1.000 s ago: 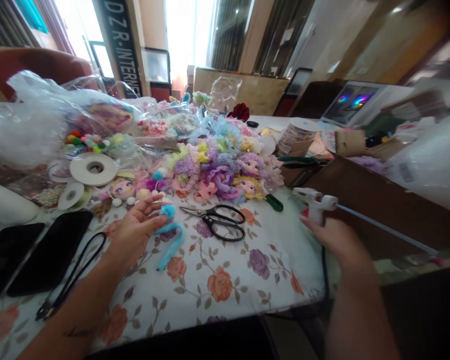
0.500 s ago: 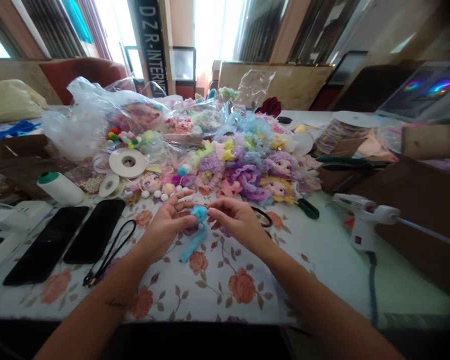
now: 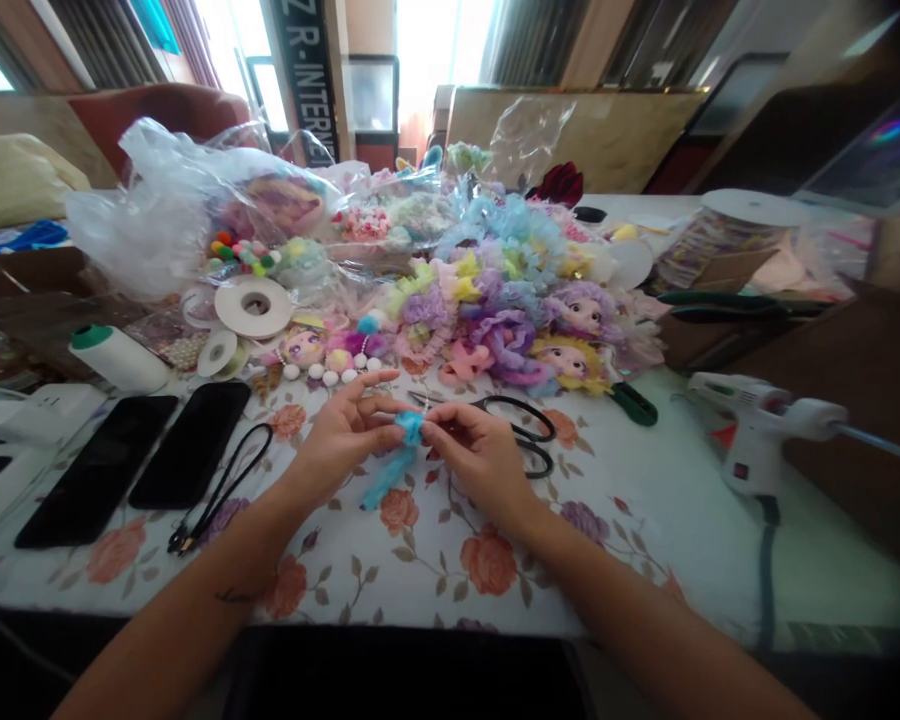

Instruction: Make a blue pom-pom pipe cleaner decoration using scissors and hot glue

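A strip of light blue ribbon (image 3: 390, 476), bunched at its upper end, hangs with its loose tail slanting down to the left. My left hand (image 3: 349, 425) pinches the bunched part between thumb and fingers, its index finger stretched out above. From the other side, the thumb and fingertips of my right hand (image 3: 476, 455) are closed at the bunch's right edge. A thin pale strand rises there; what it is I cannot make out. Behind my right hand lie black-handled scissors (image 3: 546, 425) on the flowered tablecloth (image 3: 420, 570).
Doll heads (image 3: 570, 360), ruffled fabric pieces (image 3: 506, 345) and plastic bags (image 3: 146, 190) are heaped at the back. Two phones (image 3: 191, 445), a looped black cord (image 3: 225, 490), a thread cone (image 3: 116, 358) and a ribbon spool (image 3: 253, 305) lie left. A glue gun (image 3: 757, 430) stands right.
The view has shifted slightly, and more of the scissors shows beside my right hand. Both hands stay on the blue ribbon, with my right fingers now pressed closer against the bunch.
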Demonstrator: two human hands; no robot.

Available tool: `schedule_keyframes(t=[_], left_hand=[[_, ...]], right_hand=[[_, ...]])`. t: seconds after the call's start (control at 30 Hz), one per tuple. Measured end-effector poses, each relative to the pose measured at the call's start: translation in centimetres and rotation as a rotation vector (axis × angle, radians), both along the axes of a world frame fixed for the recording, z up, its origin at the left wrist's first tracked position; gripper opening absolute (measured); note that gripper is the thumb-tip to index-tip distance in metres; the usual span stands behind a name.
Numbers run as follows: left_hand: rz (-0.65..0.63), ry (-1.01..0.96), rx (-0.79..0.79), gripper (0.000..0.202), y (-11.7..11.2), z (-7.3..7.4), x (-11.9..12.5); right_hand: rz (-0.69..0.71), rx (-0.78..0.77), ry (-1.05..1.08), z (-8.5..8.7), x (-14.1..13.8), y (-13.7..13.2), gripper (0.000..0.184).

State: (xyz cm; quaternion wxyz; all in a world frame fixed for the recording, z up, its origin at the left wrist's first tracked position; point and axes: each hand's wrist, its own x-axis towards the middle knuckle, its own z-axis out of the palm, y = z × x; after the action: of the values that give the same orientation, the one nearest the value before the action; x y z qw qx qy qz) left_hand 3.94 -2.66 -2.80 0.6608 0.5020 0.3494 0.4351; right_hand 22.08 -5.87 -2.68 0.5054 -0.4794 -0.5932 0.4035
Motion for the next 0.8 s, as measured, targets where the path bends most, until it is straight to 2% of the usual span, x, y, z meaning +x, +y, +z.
schedule_keyframes(t=[0.2, 0.33, 0.5, 0.8], left_hand=[[0.000, 0.040, -0.003, 0.059, -0.15, 0.31, -0.20], [0.008, 0.030, -0.017, 0.053, -0.28, 0.69, -0.12], [0.000, 0.065, 0.006, 0.059, -0.17, 0.50, -0.04], [0.009, 0.060, 0.010, 0.059, -0.14, 0.39, 0.14]], right_hand=[[-0.049, 0.112, -0.152, 0.08, 0.02, -0.02, 0.013], [-0.030, 0.086, -0.150, 0.14, 0.01, 0.07, 0.012], [0.008, 0.058, -0.135, 0.08, -0.05, 0.08, 0.013], [-0.007, 0.061, -0.180, -0.27, -0.14, 0.10, 0.015]])
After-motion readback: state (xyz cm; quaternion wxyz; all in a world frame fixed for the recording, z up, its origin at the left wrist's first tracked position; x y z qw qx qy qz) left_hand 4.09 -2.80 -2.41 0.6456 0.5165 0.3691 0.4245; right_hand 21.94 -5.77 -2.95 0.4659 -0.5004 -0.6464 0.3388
